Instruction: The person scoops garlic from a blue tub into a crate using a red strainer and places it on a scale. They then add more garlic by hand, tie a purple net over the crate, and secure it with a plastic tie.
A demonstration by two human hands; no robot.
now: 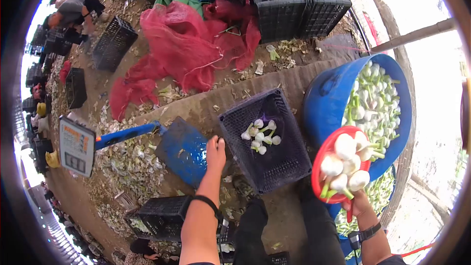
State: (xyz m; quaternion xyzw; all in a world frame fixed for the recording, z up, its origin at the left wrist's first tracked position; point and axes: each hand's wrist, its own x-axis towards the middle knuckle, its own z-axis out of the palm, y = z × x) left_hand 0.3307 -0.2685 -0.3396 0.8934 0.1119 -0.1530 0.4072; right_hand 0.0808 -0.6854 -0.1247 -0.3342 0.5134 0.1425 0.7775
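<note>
My right hand (362, 205) is closed round the handle of a red plastic scoop (320, 192). Several white garlic bulbs (345, 146) with short green stems fill its bowl, which is held beside a blue barrel (327, 91) heaped with more garlic. On the ground before me sits a dark plastic crate (279, 169), tilted in view, with a small group of garlic bulbs (261, 136) inside. My left hand (215, 153) is between that crate and the blue scale platform (184, 153). Its fingers look loosely curled and slightly apart, with nothing visible in them.
The scale's display (77, 146) stands on a blue post at left. Red mesh sacks (181, 44) lie ahead, near stacked black crates (299, 5). A second barrel of garlic (375, 198) is at lower right. Garlic scraps (130, 167) cover the ground. A person (73, 10) bends at upper left.
</note>
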